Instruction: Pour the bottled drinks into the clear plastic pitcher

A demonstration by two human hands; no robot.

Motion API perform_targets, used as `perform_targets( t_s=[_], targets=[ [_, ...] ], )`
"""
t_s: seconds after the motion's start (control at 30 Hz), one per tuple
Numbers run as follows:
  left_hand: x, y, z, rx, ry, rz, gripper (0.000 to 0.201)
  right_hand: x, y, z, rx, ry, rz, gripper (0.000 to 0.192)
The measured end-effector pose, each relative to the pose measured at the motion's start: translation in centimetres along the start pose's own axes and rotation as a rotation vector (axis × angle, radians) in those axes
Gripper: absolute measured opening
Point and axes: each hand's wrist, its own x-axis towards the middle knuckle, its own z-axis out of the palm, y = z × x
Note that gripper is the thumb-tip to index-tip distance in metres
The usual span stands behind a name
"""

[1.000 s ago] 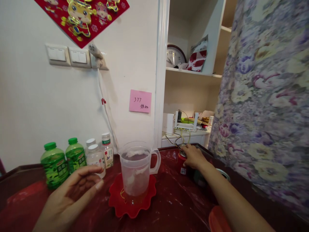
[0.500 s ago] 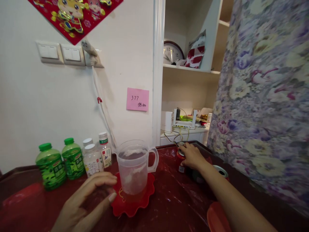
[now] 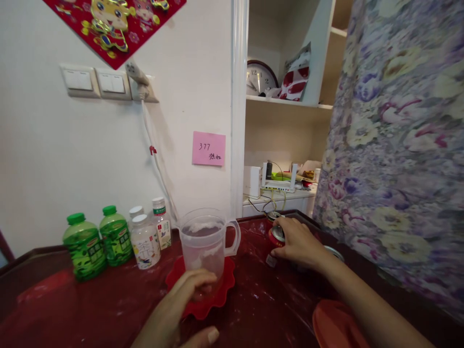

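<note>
My right hand is wrapped round a red drink can, whose silver top faces up and leans a little towards me. Another can shows just behind it, and a silver can rim peeks out past my forearm. In front of a clear plastic pitcher hovers my left hand, thumb and fingers apart, holding nothing. The pitcher, with its handle to the right, stands on a red scalloped tray. Part of its lower front is covered by my left fingers.
Two green-capped bottles, white-capped clear bottles and a slim labelled bottle stand at the left by the wall. An orange-red plastic piece lies under my right forearm. A floral curtain hangs at the right.
My left hand has moved right, now in front of the pitcher's base. My right hand has closed round the red can and drawn it slightly towards me, tilting it. The view shifted slightly.
</note>
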Motion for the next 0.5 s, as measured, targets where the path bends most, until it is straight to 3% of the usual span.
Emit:
perform_targets(
  t_s=[0.17,0.3,0.4,0.5],
  targets=[
    [0.4,0.2,2.7,-0.207,-0.16,-0.108,0.082,-4.7,-5.1,-4.0,0.317,-0.121,-0.088,0.053],
    [0.8,-0.2,4.5,-0.383,-0.242,-0.113,0.109,-7.5,-9.7,-4.4,0.499,-0.225,-0.171,0.056],
    [0.2,-0.8,4.5,-0.387,-0.203,-0.159,0.106,-8.3,-11.9,-3.8,0.57,-0.261,-0.317,0.061],
    [-1.5,-0.8,2.5,-0.358,-0.098,-0.209,0.093,-8.7,-12.8,-3.0,0.669,-0.168,-0.448,0.075]
  ],
)
